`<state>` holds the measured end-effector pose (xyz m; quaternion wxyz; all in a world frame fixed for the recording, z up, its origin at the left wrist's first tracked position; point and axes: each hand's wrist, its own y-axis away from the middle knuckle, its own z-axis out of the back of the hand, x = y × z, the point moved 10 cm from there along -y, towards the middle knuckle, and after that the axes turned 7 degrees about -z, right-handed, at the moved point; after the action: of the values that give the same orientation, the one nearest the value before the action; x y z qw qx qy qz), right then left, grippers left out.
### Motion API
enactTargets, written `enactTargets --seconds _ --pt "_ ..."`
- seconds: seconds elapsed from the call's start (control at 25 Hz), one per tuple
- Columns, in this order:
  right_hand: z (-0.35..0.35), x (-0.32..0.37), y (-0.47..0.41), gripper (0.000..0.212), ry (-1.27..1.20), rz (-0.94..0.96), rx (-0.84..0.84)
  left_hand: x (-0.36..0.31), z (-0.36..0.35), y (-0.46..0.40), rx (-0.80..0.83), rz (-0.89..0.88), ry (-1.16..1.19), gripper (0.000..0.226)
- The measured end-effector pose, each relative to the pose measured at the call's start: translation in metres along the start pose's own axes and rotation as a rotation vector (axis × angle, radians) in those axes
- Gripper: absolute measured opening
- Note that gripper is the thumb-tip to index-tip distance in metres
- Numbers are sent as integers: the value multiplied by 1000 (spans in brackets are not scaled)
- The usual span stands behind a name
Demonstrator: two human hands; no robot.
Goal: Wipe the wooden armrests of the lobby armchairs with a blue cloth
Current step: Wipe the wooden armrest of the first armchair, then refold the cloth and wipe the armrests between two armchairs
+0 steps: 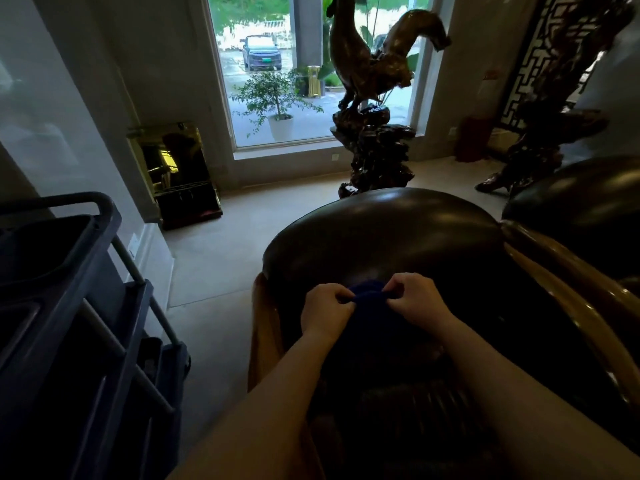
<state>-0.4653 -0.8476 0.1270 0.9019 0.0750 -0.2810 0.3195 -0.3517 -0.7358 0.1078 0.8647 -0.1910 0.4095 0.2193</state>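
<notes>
A dark blue cloth (pixel 367 295) is pinched at its top edge between my left hand (pixel 325 310) and my right hand (pixel 417 299), above the seat of a dark leather armchair (pixel 381 230). The cloth's lower part hangs into shadow and is hard to make out. The chair's wooden armrest on the left (pixel 263 327) runs just left of my left hand. A curved glossy wooden armrest (pixel 568 289) runs along the right. Neither hand touches the wood.
A dark cleaning cart (pixel 79 306) stands close on the left. A second dark armchair (pixel 581 202) sits at the right. Ahead are a carved wooden rooster sculpture (pixel 377 98), a gold bin (pixel 176 168) by the wall, a window, and beige floor between cart and chair.
</notes>
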Motion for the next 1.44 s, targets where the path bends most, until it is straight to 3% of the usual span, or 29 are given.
enactTargets --seconds 0.32,0.64,1.08,1.44 --pt "98 -117 84 7 -16 48 -1 -110 -114 63 -59 37 -33 15" --pt "234 -253 112 9 -67 40 -47 -253 -242 50 33 -77 -68 11" --pt "348 -440 27 7 -58 -13 -62 -364 -421 -75 151 -181 -86 11" --pt "427 -571 -55 9 -48 56 -9 -445 -544 -155 78 -168 -138 13"
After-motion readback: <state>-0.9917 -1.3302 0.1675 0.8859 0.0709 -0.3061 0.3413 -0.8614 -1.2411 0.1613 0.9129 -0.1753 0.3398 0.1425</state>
